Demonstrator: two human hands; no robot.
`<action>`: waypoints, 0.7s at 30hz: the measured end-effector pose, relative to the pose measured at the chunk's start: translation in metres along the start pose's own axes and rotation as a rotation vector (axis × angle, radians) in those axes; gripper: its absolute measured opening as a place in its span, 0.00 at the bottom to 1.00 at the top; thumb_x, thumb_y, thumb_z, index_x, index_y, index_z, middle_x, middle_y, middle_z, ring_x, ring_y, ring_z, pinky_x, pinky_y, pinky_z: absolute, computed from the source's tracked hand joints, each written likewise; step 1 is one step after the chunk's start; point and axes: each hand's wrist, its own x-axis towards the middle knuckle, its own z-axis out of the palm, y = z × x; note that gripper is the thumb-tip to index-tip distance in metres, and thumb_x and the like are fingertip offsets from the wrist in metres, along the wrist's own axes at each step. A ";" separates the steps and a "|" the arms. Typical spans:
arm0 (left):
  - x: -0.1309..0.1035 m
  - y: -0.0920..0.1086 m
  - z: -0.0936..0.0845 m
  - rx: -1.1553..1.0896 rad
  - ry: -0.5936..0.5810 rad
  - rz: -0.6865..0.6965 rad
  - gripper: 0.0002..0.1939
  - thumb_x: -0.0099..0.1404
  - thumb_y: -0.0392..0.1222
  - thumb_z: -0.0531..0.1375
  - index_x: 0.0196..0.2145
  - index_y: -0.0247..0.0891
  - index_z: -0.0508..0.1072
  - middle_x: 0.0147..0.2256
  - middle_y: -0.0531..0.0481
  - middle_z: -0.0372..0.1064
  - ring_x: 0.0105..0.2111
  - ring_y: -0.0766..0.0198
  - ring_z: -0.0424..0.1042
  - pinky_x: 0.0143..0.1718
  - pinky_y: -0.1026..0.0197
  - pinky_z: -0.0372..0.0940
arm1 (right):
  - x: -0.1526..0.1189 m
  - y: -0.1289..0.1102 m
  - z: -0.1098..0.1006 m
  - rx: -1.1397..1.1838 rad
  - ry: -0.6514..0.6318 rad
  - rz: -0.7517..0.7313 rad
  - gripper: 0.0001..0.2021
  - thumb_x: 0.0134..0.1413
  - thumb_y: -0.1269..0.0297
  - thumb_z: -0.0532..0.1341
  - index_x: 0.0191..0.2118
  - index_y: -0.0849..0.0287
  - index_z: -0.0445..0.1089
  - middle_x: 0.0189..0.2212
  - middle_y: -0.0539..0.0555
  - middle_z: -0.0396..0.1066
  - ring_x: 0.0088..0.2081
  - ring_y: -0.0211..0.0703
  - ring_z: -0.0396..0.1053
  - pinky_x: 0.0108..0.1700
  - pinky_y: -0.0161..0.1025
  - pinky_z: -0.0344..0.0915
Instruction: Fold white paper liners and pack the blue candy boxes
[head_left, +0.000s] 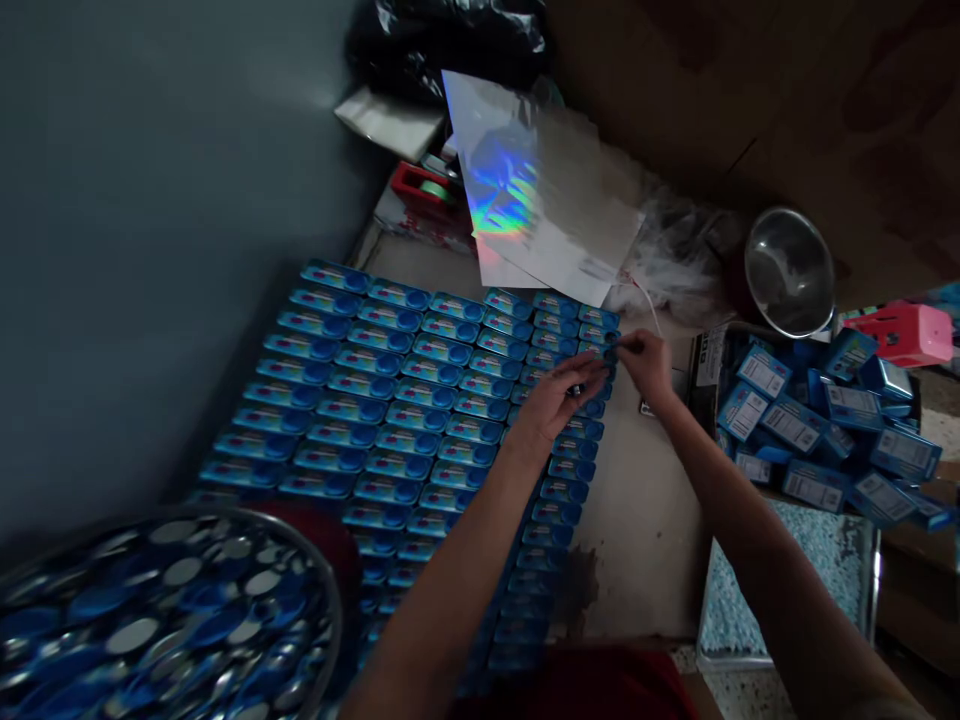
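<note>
Blue printed packs [427, 390] lie in slanted rows on the table, each with a round blue spot at its right end. My left hand [559, 395] reaches over the right-hand columns with its fingers curled, and a small shiny thing shows among them, too small to name. Beside it, my right hand [646, 368] is closed in a pinch at the right edge of the top rows; whatever its fingertips hold is hidden. At lower left, a large round bowl [336, 610] contains many blue and silvery discs.
A box [709, 365] of small blue cartons stands at right, above a metal tray [874, 590] of pale blue granules. Farther back are a steel bowl [787, 270], shiny sheets [555, 190], a red tape dispenser [424, 190] and a black plastic bag [450, 45]. A pink object [904, 333] sits at right.
</note>
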 end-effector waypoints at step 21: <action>-0.007 0.008 -0.017 -0.085 -0.055 0.079 0.24 0.52 0.24 0.60 0.46 0.36 0.81 0.50 0.44 0.80 0.56 0.54 0.75 0.65 0.49 0.65 | 0.024 -0.054 -0.005 -0.490 -0.182 -0.125 0.10 0.61 0.67 0.62 0.48 0.59 0.75 0.47 0.60 0.78 0.47 0.51 0.74 0.48 0.41 0.66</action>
